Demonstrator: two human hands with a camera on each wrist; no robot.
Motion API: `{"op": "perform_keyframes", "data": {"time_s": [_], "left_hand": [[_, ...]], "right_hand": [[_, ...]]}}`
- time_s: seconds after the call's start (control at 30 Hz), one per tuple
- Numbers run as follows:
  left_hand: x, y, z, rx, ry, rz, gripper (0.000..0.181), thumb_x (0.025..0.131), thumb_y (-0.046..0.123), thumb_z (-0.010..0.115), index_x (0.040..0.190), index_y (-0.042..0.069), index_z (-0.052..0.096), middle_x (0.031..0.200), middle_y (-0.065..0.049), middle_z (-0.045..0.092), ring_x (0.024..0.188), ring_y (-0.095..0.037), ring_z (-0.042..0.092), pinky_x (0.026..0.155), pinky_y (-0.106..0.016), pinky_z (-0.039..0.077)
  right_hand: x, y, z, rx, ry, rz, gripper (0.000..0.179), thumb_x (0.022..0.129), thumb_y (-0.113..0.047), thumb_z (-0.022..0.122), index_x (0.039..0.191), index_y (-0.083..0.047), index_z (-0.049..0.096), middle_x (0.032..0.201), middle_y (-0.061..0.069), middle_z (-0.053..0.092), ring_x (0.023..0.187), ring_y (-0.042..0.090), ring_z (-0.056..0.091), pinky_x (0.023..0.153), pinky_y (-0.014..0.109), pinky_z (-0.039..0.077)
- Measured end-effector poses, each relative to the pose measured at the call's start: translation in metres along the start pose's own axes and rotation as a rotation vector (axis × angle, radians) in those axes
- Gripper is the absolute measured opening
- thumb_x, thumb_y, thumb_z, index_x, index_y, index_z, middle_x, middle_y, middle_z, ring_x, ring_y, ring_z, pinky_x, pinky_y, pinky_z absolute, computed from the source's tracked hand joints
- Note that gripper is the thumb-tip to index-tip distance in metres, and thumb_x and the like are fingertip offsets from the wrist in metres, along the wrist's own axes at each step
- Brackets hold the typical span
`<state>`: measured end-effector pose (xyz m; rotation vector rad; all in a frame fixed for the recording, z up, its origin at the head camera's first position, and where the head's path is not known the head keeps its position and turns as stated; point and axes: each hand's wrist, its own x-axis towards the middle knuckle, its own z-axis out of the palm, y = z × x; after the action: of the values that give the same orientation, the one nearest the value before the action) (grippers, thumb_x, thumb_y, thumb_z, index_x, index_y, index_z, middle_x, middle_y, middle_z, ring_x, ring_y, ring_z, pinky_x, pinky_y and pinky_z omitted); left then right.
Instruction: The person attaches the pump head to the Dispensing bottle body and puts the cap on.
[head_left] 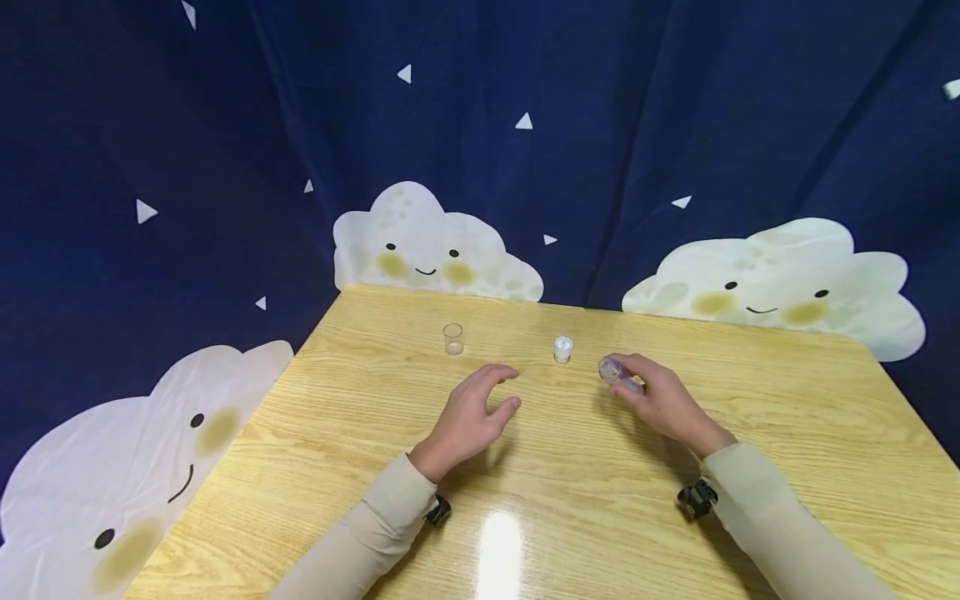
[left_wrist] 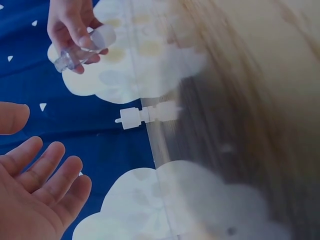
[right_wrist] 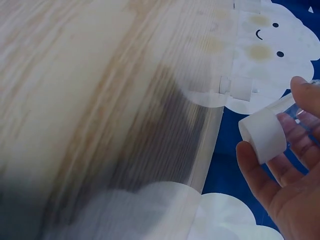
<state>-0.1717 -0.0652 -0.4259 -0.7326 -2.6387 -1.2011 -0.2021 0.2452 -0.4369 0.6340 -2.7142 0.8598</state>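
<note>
My right hand grips a small clear bottle just above the table, tilted, with its narrow neck pointing away from the palm. Its other end is a white cylindrical base, seen in the right wrist view. Nearest to my left hand is a clear, open-topped cup-like cap, standing beyond its fingertips. That hand hovers over the table with thumb and fingers apart and nothing between them. Between the hands, farther back, stands a small white fitting; the left wrist view shows a thin nozzle on it.
The wooden table reaches back to a dark blue curtain printed with smiling clouds and white triangles. A bright light reflection lies on the tabletop near the front. Dark wrist cameras sit at the cuffs of both beige sleeves.
</note>
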Motion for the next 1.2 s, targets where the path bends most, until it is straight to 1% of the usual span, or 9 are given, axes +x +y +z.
{"op": "perform_keyframes", "data": {"time_s": [0.23, 0.43, 0.53, 0.67, 0.77, 0.83, 0.93, 1.1, 1.2], "left_hand": [[0.000, -0.003, 0.000, 0.007, -0.006, 0.008, 0.040, 0.096, 0.023, 0.062, 0.133, 0.009, 0.059, 0.134, -0.005, 0.063, 0.122, -0.023, 0.060, 0.104, -0.041, 0.049], [0.001, -0.003, -0.001, 0.009, -0.001, 0.022, 0.039, 0.096, 0.023, 0.062, 0.132, 0.010, 0.059, 0.134, -0.005, 0.063, 0.120, -0.022, 0.061, 0.103, -0.041, 0.050], [0.001, -0.004, -0.001, 0.016, 0.000, 0.015, 0.038, 0.096, 0.024, 0.062, 0.132, 0.012, 0.059, 0.134, -0.005, 0.063, 0.120, -0.022, 0.061, 0.102, -0.041, 0.050], [0.002, -0.004, -0.001, 0.009, -0.003, 0.014, 0.038, 0.096, 0.023, 0.062, 0.132, 0.012, 0.059, 0.133, -0.005, 0.063, 0.120, -0.022, 0.061, 0.102, -0.041, 0.050], [0.006, -0.003, -0.001, 0.006, -0.004, 0.022, 0.038, 0.096, 0.024, 0.061, 0.132, 0.011, 0.059, 0.133, -0.005, 0.063, 0.121, -0.023, 0.060, 0.102, -0.042, 0.050], [0.010, -0.003, -0.001, 0.010, 0.002, 0.029, 0.038, 0.097, 0.024, 0.060, 0.131, 0.011, 0.059, 0.132, -0.005, 0.064, 0.120, -0.023, 0.061, 0.101, -0.042, 0.050], [0.015, -0.003, 0.000, -0.009, 0.011, 0.023, 0.037, 0.096, 0.023, 0.061, 0.131, 0.010, 0.060, 0.130, -0.006, 0.065, 0.119, -0.024, 0.061, 0.100, -0.043, 0.051], [0.025, -0.008, 0.004, -0.095, 0.009, -0.026, 0.035, 0.097, 0.020, 0.061, 0.131, 0.009, 0.060, 0.130, -0.008, 0.064, 0.118, -0.027, 0.061, 0.097, -0.049, 0.052], [0.034, -0.011, 0.007, -0.097, 0.011, -0.051, 0.035, 0.098, 0.019, 0.060, 0.131, 0.009, 0.060, 0.130, -0.008, 0.064, 0.118, -0.026, 0.061, 0.094, -0.047, 0.053]], "right_hand": [[0.000, -0.001, 0.002, 0.011, 0.004, -0.011, 0.040, 0.087, -0.008, 0.074, 0.126, -0.004, 0.064, 0.104, 0.012, 0.070, 0.087, 0.019, 0.062, 0.063, 0.021, 0.048], [-0.001, 0.000, 0.004, 0.000, 0.009, -0.019, 0.039, 0.087, -0.010, 0.075, 0.124, -0.005, 0.065, 0.103, 0.010, 0.071, 0.082, 0.015, 0.058, 0.061, 0.021, 0.046], [0.000, 0.000, 0.005, -0.009, 0.013, -0.024, 0.039, 0.086, -0.010, 0.076, 0.124, -0.005, 0.065, 0.103, 0.010, 0.071, 0.084, 0.016, 0.060, 0.064, 0.024, 0.048], [0.000, -0.001, 0.005, -0.020, 0.014, -0.035, 0.040, 0.086, -0.009, 0.076, 0.124, -0.004, 0.065, 0.104, 0.011, 0.071, 0.089, 0.020, 0.065, 0.070, 0.034, 0.053], [0.000, -0.002, 0.005, -0.027, 0.019, -0.047, 0.040, 0.085, -0.008, 0.076, 0.123, -0.003, 0.066, 0.104, 0.011, 0.072, 0.091, 0.022, 0.067, 0.074, 0.041, 0.054], [0.000, -0.002, 0.006, -0.028, 0.022, -0.054, 0.039, 0.085, -0.007, 0.076, 0.122, -0.003, 0.066, 0.104, 0.010, 0.072, 0.092, 0.023, 0.068, 0.075, 0.042, 0.055], [-0.001, -0.002, 0.006, -0.033, 0.024, -0.067, 0.039, 0.084, -0.006, 0.077, 0.121, -0.003, 0.067, 0.106, 0.011, 0.073, 0.094, 0.024, 0.069, 0.077, 0.044, 0.056], [-0.003, -0.001, 0.004, -0.045, 0.018, -0.066, 0.040, 0.084, -0.005, 0.076, 0.122, -0.003, 0.067, 0.108, 0.012, 0.073, 0.094, 0.026, 0.069, 0.077, 0.045, 0.055], [-0.004, 0.000, 0.003, -0.050, 0.013, -0.066, 0.039, 0.084, -0.006, 0.076, 0.122, -0.004, 0.067, 0.107, 0.011, 0.072, 0.093, 0.025, 0.068, 0.076, 0.043, 0.055]]}}
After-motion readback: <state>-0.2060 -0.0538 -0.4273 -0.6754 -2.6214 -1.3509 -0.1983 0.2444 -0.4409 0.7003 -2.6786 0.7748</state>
